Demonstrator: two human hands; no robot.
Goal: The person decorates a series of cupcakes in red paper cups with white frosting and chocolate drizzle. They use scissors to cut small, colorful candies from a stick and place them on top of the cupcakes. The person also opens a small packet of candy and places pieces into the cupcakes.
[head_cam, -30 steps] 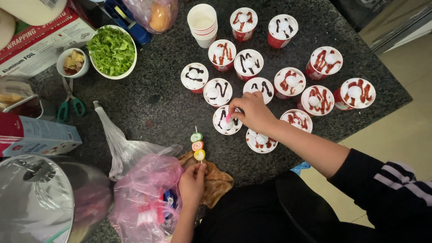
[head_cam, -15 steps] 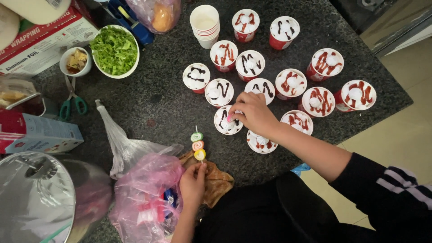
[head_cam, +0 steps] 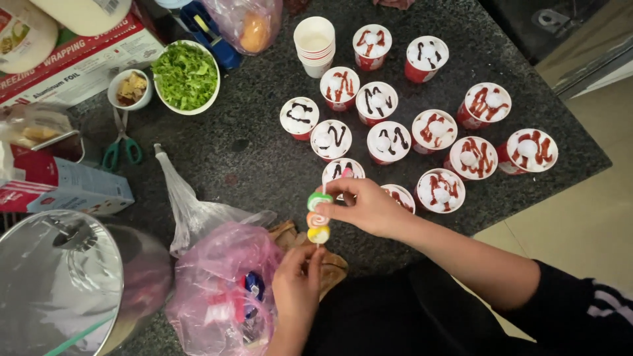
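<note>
A stick with three round swirled candies (head_cam: 318,217) stands upright over the dark counter's front edge. My left hand (head_cam: 295,277) pinches the bottom of the stick. My right hand (head_cam: 369,206) has its fingertips on the top green candy. Just behind the right hand sit several red cups (head_cam: 440,190) of white cream, drizzled with chocolate or red sauce and each topped with a white ball.
A stack of empty white cups (head_cam: 315,45) stands at the back. A bowl of chopped greens (head_cam: 186,76), a small bowl, scissors (head_cam: 119,146), boxes and a steel pot (head_cam: 59,277) fill the left. Pink and clear plastic bags (head_cam: 221,290) lie near the front edge.
My right hand has left the cup it was touching and come back to the candy stick, gripping its top candy. The left hand still holds the stick.
</note>
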